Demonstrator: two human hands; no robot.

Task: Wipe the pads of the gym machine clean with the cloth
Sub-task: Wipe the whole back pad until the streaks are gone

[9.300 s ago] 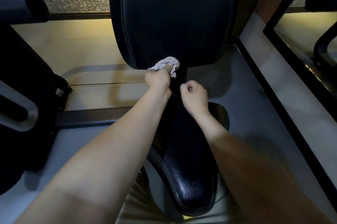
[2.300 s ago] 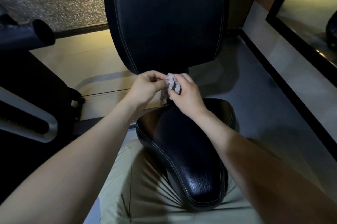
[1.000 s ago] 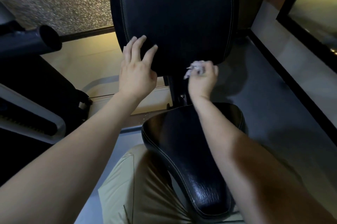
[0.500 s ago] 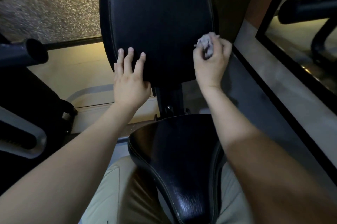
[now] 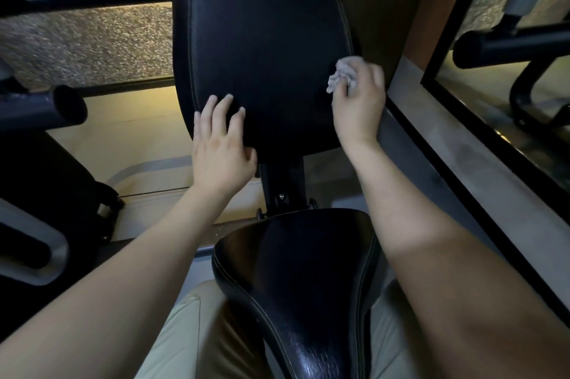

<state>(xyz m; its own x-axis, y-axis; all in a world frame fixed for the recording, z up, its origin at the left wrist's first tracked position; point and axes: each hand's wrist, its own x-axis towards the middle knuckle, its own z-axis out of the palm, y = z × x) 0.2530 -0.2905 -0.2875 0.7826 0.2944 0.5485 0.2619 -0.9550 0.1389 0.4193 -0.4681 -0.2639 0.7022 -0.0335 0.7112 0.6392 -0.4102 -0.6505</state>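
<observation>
Black back pad (image 5: 262, 39) and seat pad (image 5: 296, 270) of a gym machine, set over a pale floor (image 5: 123, 138).
The upright back pad is touched near its lower left edge by the straight fingers of the left hand (image 5: 220, 147); a crumpled grey cloth (image 5: 340, 74) is held against its right edge by the right hand (image 5: 359, 101). The glossy seat pad is joined to it by a black post (image 5: 280, 184).

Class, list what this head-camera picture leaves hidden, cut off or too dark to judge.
Head view only.
Top of the back pad: cut off by the upper edge.
Near end of the seat pad: cut off by the lower edge.
Most of the cloth: bunched inside the right hand.
Pad surface beneath the left hand.
Dirt: too dark to tell.
</observation>
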